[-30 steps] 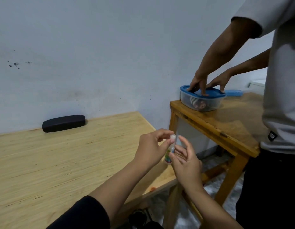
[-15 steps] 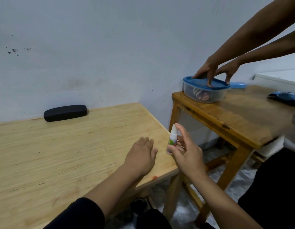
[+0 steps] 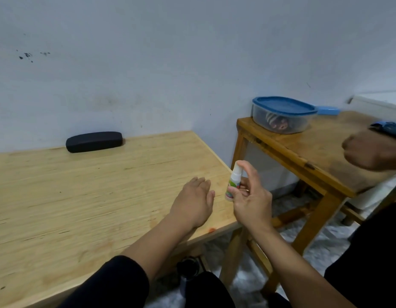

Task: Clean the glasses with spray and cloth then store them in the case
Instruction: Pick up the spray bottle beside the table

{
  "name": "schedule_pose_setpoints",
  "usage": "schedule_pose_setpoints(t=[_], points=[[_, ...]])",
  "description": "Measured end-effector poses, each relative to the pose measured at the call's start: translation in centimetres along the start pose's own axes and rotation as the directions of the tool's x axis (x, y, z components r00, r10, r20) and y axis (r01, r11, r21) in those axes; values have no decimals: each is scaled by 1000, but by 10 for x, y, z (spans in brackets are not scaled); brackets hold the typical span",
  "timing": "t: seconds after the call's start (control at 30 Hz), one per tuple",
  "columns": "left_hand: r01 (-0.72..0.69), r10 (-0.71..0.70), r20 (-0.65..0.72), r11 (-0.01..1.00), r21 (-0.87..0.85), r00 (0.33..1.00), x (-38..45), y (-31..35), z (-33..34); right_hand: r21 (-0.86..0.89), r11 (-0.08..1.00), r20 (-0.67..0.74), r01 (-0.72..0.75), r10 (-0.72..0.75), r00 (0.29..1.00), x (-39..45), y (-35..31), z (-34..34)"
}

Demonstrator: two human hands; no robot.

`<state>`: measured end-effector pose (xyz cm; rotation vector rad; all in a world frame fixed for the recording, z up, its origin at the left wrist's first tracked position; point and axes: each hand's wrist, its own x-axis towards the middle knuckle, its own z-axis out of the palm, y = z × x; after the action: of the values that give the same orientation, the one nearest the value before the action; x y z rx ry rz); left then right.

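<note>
My right hand [image 3: 251,197] grips a small white spray bottle [image 3: 233,182] with a green label, upright, index finger lying over its top, just past the right edge of the light wooden table [image 3: 81,196]. My left hand [image 3: 196,202] rests flat on the table beside the bottle, fingers relaxed, holding nothing. A black glasses case [image 3: 94,142] lies closed at the table's back edge by the wall. No glasses or cloth are in sight.
A darker wooden side table [image 3: 303,150] stands to the right, carrying a clear tub with a blue lid [image 3: 283,115] and a blue toy car [image 3: 388,127]. Another person's fist [image 3: 365,152] hovers over it. A dark bottle [image 3: 188,266] stands on the floor below.
My left hand let go of the bottle and dropped flat onto the table. The other person took both hands off the blue-lidded tub and drew back to the right.
</note>
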<state>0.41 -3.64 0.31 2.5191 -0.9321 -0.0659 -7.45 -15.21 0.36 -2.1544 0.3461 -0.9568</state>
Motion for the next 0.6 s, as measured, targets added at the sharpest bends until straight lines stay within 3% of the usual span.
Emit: schedule_pose_setpoints(t=[0.17,0.37,0.6], points=[[0,-15,-117,992,-124,993,-3,-2,-3,29,999,23,-27,26,999,2,-2,-2],[91,-104,-131,991,-96,986,-6,-10,-14,49,994,101,-98,92,991,6,-15,-4],[192,-198,-173,980,-50,965,-9,-53,-62,155,987,157,-52,27,987,32,-53,21]])
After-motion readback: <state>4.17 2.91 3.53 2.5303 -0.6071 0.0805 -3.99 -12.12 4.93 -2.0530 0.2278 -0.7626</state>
